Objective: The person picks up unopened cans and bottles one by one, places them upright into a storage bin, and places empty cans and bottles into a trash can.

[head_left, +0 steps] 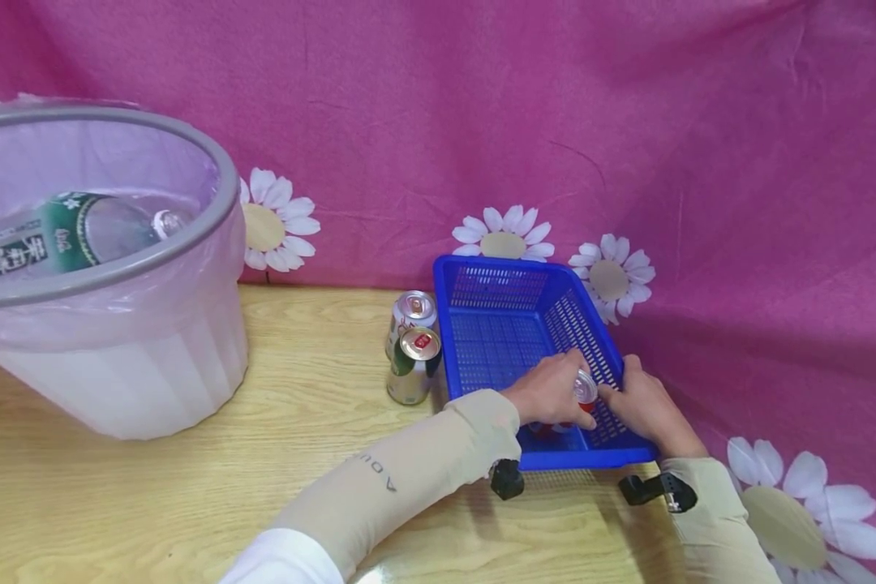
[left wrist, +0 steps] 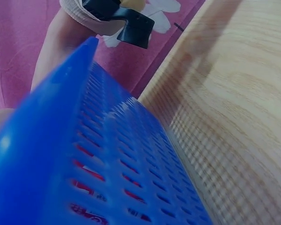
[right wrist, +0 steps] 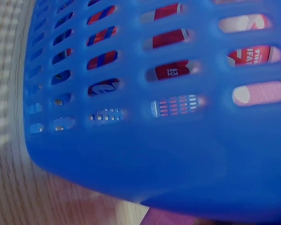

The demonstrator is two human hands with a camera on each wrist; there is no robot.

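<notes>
My left hand [head_left: 551, 391] reaches over the near side of a blue plastic basket [head_left: 489, 324], its fingers curled round a red can [head_left: 586, 389] with a silver top. More red and blue printed surface shows low under that hand. At the basket's right side, my right hand [head_left: 648, 410] grips the rim, with the thumb on the inside. Through the slots of the basket wall [right wrist: 131, 154] in the right wrist view, red and blue printing [right wrist: 102, 59] is visible. The left wrist view looks along the slotted wall [left wrist: 126, 136], with red behind it.
Two upright drink cans, one silver and white [head_left: 414, 307] and one green and gold [head_left: 412, 373], stand just left of the basket on the wooden table [head_left: 321, 365]. Farther left is a lined bin [head_left: 117, 373] holding a plastic bottle [head_left: 117, 227]. A pink flowered cloth [head_left: 380, 122] hangs behind.
</notes>
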